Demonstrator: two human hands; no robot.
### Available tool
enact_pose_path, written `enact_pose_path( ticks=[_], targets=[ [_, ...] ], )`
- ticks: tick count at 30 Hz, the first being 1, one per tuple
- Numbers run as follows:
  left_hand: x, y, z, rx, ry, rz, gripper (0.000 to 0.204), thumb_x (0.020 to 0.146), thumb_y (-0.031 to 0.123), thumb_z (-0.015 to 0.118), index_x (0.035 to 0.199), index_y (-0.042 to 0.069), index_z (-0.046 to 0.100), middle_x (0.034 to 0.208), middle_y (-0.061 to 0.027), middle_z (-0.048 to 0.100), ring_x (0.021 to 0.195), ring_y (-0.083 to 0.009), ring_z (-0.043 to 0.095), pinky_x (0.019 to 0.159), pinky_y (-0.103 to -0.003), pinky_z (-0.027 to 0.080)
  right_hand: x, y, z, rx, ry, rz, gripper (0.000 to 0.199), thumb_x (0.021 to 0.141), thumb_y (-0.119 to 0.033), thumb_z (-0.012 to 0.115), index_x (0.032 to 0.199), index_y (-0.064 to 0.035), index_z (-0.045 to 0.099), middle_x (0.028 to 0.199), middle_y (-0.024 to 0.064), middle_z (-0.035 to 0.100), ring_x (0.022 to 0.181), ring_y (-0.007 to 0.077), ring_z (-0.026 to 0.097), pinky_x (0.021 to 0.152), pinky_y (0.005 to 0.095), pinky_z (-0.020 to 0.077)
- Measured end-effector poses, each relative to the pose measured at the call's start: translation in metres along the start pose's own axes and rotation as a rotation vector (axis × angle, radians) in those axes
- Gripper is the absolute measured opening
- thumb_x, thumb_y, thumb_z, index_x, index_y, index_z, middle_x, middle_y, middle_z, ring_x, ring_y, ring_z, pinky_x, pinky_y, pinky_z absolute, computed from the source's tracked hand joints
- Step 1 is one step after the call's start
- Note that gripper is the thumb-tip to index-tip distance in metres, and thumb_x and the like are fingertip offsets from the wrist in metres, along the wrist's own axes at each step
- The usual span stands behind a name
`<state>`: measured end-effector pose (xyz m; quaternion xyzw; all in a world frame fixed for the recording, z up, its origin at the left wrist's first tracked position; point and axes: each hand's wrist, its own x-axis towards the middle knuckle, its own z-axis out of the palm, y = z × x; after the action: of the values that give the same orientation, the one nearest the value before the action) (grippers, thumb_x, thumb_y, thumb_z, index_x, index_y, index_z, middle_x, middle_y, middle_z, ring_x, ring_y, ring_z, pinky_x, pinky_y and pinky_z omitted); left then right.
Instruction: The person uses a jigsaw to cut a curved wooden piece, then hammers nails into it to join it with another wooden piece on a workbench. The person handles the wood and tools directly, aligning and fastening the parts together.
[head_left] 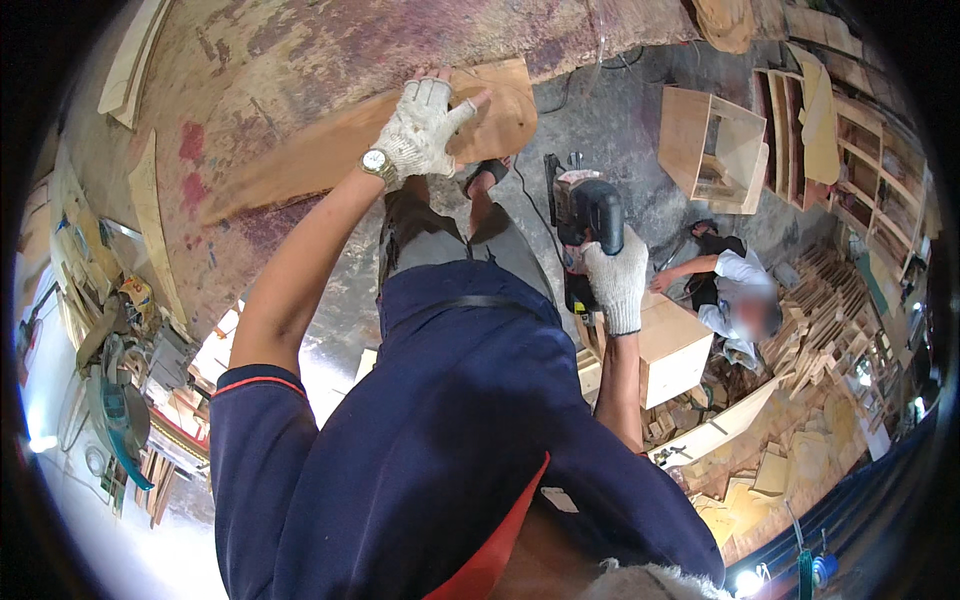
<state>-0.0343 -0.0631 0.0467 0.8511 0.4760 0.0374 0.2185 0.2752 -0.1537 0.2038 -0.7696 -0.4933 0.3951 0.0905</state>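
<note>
Looking down past the navy shirt with red trim point(450, 450), the view shows both gloved hands at work. The right hand point(617, 280), in a white knit work glove, is closed round the handle of a black and grey handheld power tool point(585, 212), which hangs just above the pale wooden box point(668, 345). It looks dense and rigid, best carried by that handle; its body runs roughly upright in the picture, cord trailing away toward the grey floor point(620, 130).

Farther out, the left hand point(425, 125), in a fingerless white knit glove with a silver wristwatch point(378, 162), presses fingers spread on a thin brown plywood panel with rounded corners point(400, 140). The panel looks light, stiff and smooth, likely easiest gripped at an edge. Its long axis runs from lower left to upper right, over the stained, reddish workbench top point(300, 60).
</note>
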Motion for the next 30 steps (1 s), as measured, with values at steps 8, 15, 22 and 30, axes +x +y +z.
enact_pose_path(
  ticks=[8, 15, 22, 30],
  targets=[
    [-0.024, -0.002, -0.016, 0.150, -0.212, 0.150, 0.116, 0.065, 0.053, 0.088, 0.163, 0.027, 0.033, 0.164, -0.0285, 0.029, 0.153, -0.0463, 0.027, 0.128, -0.060, 0.014, -0.016, 0.013, 0.012, 0.060, -0.015, -0.006, 0.028, 0.076, -0.014, 0.074, 0.098, 0.0024, 0.070, 0.076, 0.0194, 0.070, 0.069, 0.0289, 0.072, 0.067, 0.0392, 0.0542],
    [0.012, -0.036, 0.032, 0.181, 0.455, -0.610, 0.087, 0.094, 0.061, 0.058, 0.164, 0.018, 0.032, 0.168, -0.0228, 0.027, 0.156, -0.0463, 0.022, 0.124, -0.064, 0.012, -0.025, -0.007, 0.024, 0.070, -0.095, -0.004, 0.028, 0.076, -0.013, 0.075, 0.100, 0.0006, 0.071, 0.080, 0.0205, 0.072, 0.074, 0.0331, 0.074, 0.069, 0.0413, 0.0549],
    [0.007, -0.048, 0.052, 0.196, 0.443, -0.666, 0.082, 0.091, 0.043, 0.062, 0.164, 0.020, 0.032, 0.169, -0.0218, 0.026, 0.156, -0.0454, 0.023, 0.121, -0.068, 0.014, -0.019, -0.016, 0.047, 0.066, -0.054, 0.020, 0.028, 0.076, -0.014, 0.076, 0.100, -0.0004, 0.071, 0.081, 0.0207, 0.072, 0.077, 0.0365, 0.074, 0.071, 0.0418, 0.0562],
    [0.008, -0.043, 0.045, 0.186, 0.434, -0.657, 0.081, 0.091, 0.038, 0.062, 0.164, 0.024, 0.030, 0.172, -0.0185, 0.023, 0.157, -0.0426, 0.020, 0.123, -0.066, 0.013, -0.016, -0.022, 0.046, 0.087, -0.118, -0.009, 0.028, 0.076, -0.011, 0.075, 0.101, -0.0012, 0.071, 0.082, 0.0193, 0.073, 0.076, 0.0357, 0.074, 0.070, 0.0415, 0.0567]
  ],
)
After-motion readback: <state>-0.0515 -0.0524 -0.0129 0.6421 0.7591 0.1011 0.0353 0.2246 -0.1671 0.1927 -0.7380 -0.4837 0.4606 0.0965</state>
